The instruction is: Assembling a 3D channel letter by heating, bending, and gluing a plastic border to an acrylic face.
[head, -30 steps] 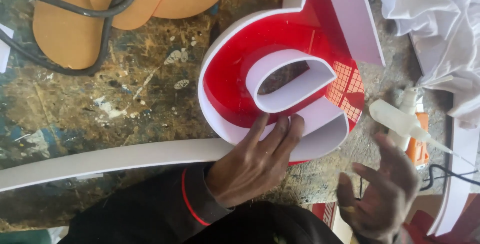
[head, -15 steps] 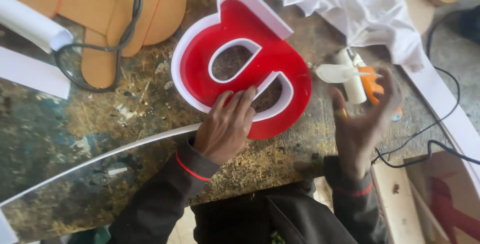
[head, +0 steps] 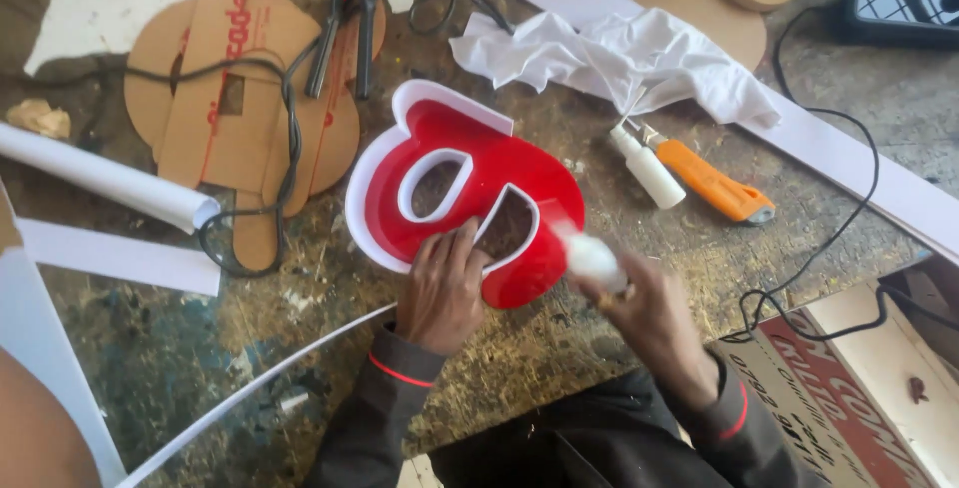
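**Red letter held down, small bottle brought to its edge**

One red letter (head: 470, 203) with white rim lies at frame centre on the workbench (head: 150, 348). It is pressed flat by the left hand (head: 445, 288), fingers spread, nothing gripped. A blurred white bottle (head: 591, 258) is gripped closed in the right hand (head: 654, 318), tip near the letter's lower right edge. The rim appears fitted; edge work seems ongoing, extent unclear. Counted at upper right: one second bottle (head: 647, 165), one orange knife (head: 711, 181), one white cloth (head: 619, 58).
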